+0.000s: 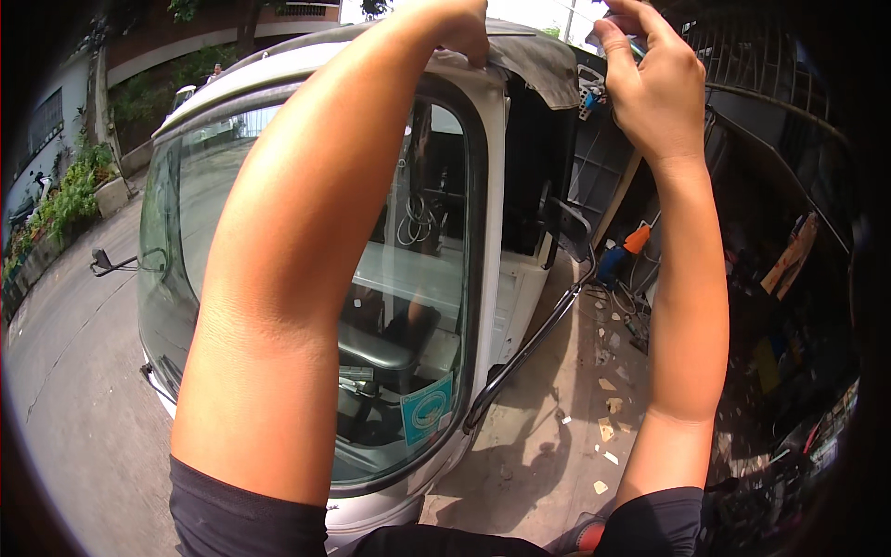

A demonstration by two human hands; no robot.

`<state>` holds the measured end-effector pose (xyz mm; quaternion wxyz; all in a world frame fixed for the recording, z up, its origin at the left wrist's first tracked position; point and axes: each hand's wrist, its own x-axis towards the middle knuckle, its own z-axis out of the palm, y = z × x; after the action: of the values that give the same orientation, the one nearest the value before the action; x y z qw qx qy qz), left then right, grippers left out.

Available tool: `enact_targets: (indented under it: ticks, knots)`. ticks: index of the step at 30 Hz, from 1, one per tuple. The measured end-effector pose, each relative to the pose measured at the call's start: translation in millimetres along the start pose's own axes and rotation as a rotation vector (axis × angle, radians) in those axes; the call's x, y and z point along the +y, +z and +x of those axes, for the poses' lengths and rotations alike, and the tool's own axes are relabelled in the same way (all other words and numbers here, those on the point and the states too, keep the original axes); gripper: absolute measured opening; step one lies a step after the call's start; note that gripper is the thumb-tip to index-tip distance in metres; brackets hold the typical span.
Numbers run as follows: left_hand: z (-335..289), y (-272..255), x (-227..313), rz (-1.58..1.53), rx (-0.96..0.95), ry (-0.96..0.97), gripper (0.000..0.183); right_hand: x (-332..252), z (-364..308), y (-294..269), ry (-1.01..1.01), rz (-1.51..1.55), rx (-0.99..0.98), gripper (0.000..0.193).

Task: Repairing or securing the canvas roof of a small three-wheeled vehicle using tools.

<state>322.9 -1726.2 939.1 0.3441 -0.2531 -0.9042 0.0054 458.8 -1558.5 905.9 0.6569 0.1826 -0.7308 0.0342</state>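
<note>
Both my arms reach up over the front of a small white vehicle cab point(497, 213) with a large curved windshield point(371, 408). My left hand point(464, 30) is closed at the front roof edge, fingers curled down beside a dark grey, worn roof cover point(543, 67); the top of the picture cuts it off, and what it grips is hidden. To the right of the cover, my right hand point(659, 88) is raised with thumb and fingers bent together. Something small and pale shows by its fingertips, too unclear to name. A blue-and-grey part point(589, 97) hangs just below that hand.
A black side mirror point(566, 227) juts out right on its long arm; another mirror point(107, 263) stands out left. An orange-and-blue tool point(622, 251) with cables lies beyond. Pale scraps point(606, 429) litter the ground. Dark clutter fills the right side; plants point(70, 195) line the road.
</note>
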Motion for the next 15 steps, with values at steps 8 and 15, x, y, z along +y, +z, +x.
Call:
enact_targets:
  ticks: [8,15]
  knots:
    - [2.4,17.6,-14.2,-0.047,0.102,-0.011,0.042,52.9,-71.1,89.7,0.522,0.432,-0.053,0.033]
    - [10.2,16.0,-16.7,-0.048,0.180,-0.012,0.042,24.0,-50.3,99.0,0.513,0.289,-0.108,0.036]
